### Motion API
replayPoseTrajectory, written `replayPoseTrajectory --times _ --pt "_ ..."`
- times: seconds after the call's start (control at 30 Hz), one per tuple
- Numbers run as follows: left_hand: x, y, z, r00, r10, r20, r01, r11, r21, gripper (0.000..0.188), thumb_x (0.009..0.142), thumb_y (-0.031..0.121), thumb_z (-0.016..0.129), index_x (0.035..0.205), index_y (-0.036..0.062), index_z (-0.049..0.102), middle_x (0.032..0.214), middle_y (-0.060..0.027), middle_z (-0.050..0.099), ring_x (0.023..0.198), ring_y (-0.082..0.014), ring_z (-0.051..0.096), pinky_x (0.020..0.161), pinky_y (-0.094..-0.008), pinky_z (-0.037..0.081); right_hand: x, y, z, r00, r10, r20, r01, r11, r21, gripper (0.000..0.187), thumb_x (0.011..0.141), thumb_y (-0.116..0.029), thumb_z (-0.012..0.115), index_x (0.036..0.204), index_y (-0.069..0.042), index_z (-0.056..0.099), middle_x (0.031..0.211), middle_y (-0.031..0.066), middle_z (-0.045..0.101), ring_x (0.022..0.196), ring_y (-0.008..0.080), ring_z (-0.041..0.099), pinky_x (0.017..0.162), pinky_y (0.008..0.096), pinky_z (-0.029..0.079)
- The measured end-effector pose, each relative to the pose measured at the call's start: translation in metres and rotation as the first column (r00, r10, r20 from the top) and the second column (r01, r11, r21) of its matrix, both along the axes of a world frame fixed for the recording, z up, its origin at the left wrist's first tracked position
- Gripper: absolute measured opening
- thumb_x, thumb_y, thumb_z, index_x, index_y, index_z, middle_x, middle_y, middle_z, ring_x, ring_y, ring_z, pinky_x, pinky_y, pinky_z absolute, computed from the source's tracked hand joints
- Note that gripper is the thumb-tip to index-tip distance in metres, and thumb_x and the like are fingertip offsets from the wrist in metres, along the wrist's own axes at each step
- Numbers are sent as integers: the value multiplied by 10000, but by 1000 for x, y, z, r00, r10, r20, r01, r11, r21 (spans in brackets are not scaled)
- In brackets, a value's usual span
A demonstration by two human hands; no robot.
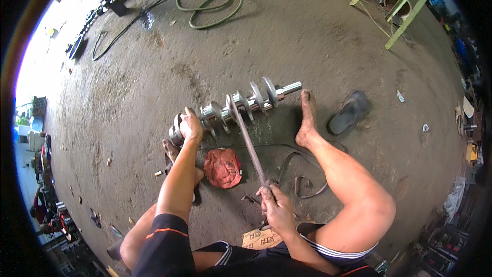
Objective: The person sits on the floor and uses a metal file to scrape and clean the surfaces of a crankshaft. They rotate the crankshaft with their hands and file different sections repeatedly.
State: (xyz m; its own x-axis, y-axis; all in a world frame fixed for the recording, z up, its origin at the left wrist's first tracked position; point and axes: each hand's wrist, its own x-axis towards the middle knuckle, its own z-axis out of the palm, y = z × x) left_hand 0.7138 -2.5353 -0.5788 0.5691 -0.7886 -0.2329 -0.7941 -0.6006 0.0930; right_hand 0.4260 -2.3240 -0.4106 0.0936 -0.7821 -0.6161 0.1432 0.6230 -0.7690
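Note:
A shiny steel crankshaft (259,97) lies slantwise across in front of me, its right end farther away. My left hand (190,124) is closed around its left end, by the last counterweight. In my right hand (277,208), low and near my lap, the fingers wrap the near end of a long straight rod (249,146). The rod's far end rests at the middle of the crankshaft; I cannot tell how it meets the journal there. My bare right foot (308,118) is beside the crankshaft's right end, and my left foot (171,150) is by its left end.
A crumpled red cloth (222,168) and a dark strap (287,166) lie between my legs, with printed cardboard (261,238) close in. A dark sandal (350,113) sits to the right. Farther off are a green hose (215,25) and a green metal stand (414,15).

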Motion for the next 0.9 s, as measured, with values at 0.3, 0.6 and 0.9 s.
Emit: replayPoseTrajectory --times 0.3,0.6,0.9 --pt "41 -34 -38 977 -203 -67 205 978 40 283 906 124 490 1156 16 568 1100 -264 623 960 -415 659 765 -479 550 28 -28 -33 949 171 -266 -246 927 -283 282 977 -285 561 878 -27 616 675 15 532 626 98 485 588 264 418" --pt "40 -135 -62 905 -424 26 402 875 272 273 909 247 548 1086 126 716 1168 -117 672 1064 -266 661 813 -374 563 4 -68 -7 869 165 -466 -330 896 -298 351 983 -384 526 954 -54 642 662 54 578 607 136 543 577 307 443" --pt "55 -131 -100 979 -192 -72 205 893 401 426 910 390 500 1192 119 667 1293 -111 603 1172 -271 600 956 -385 489 -29 -112 -40 928 38 -370 -180 916 -359 361 968 -440 517 914 -108 648 633 -21 481 542 91 437 514 275 384"
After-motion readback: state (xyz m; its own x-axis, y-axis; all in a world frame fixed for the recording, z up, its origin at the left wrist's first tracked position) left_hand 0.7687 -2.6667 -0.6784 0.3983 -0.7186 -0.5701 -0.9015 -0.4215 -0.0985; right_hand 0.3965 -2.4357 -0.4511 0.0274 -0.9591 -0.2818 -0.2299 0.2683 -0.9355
